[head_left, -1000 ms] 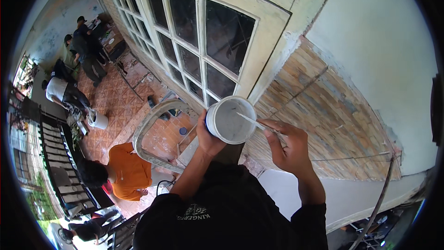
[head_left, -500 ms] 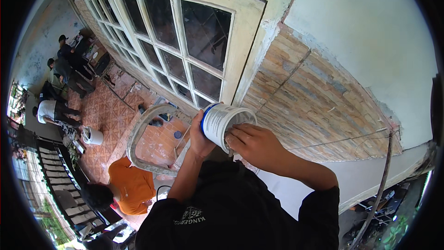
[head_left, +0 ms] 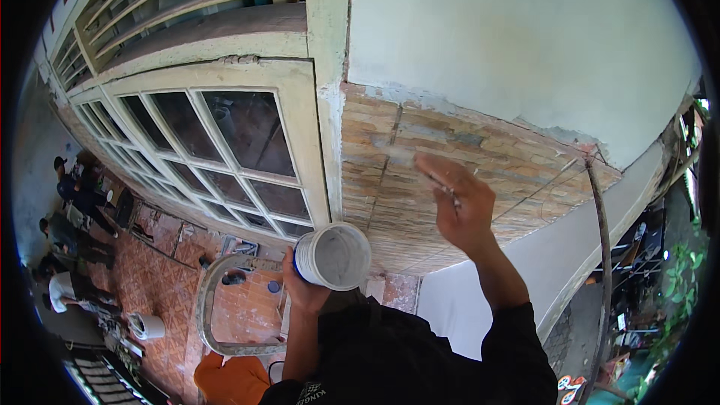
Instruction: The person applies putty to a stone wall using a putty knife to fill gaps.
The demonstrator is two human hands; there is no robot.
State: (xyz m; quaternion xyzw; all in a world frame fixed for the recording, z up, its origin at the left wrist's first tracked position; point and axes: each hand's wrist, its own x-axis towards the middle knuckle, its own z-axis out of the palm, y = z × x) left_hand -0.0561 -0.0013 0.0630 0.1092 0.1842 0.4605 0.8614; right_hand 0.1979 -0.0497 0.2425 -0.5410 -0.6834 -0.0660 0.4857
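My left hand [head_left: 306, 294] grips a white plastic tub [head_left: 330, 256] with a blue band from beneath and the side. The tub is tilted, and pale grey paste or powder coats its inside. My right hand [head_left: 459, 199] is raised in front of the stone-patterned tile wall [head_left: 442, 142], near a dark vertical joint between tiles. Its fingers are pressed together toward the wall, with whitish residue on them. Whatever they pinch is too small to make out, and I cannot tell whether the fingertips touch the tile.
A white-framed window [head_left: 247, 135] stands left of the tiles, below wooden louvres [head_left: 202, 0]. Down by my left is an oval-framed stand [head_left: 204, 307], with a person in an orange shirt [head_left: 232, 381] near it. A white bucket [head_left: 146, 325] and several people are farther left.
My right hand has come out of the tub and risen to the tile wall. The tub's mouth now faces more toward me. My view has shifted right.
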